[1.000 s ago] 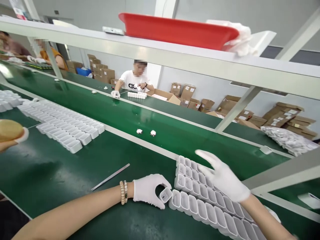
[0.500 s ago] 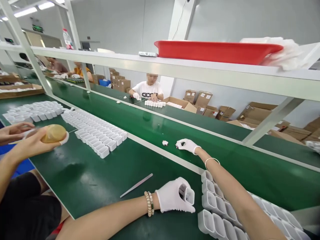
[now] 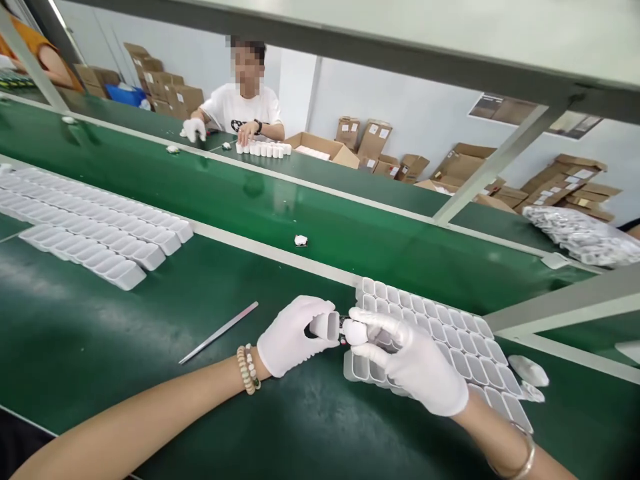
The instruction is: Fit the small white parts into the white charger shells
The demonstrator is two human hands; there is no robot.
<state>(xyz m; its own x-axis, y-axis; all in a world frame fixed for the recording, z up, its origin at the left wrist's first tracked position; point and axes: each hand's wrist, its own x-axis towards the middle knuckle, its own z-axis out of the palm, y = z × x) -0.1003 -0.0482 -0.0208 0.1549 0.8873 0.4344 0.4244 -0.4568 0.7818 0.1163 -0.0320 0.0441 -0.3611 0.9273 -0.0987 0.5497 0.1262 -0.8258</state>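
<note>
Back from the green belt [image 3: 240, 193], the right hand [image 3: 425, 367] has come beside the left hand [image 3: 293, 337], carrying one small white part [image 3: 355, 331]; half a second ago it was reaching out over there. Now both hands are close together, each gripping its own thing. With the left I keep a white cup [image 3: 331, 327] clamped between thumb and fingers, its mouth turned to about 3 o'clock. With the right thumb and fingers I pinch the small white part directly at this mouth. I judge it is brought near but not inside; whether it touches the rim, I cannot tell.

Seen from the white cup, one similar piece [image 3: 301, 241] lies at 11 o'clock, not picked up. Near rows of cups [image 3: 465, 333] stand at 4 o'clock, far rows of cups [image 3: 125, 272] at 10 o'clock. One thin metal tool [image 3: 219, 333] lies at 9 o'clock, unused.

Some matters are unclear. The right hand hides some near cups, and what is inside them I cannot see. Dark bits behind the small white part are hardly visible. The left edge cuts off the far rows.
</note>
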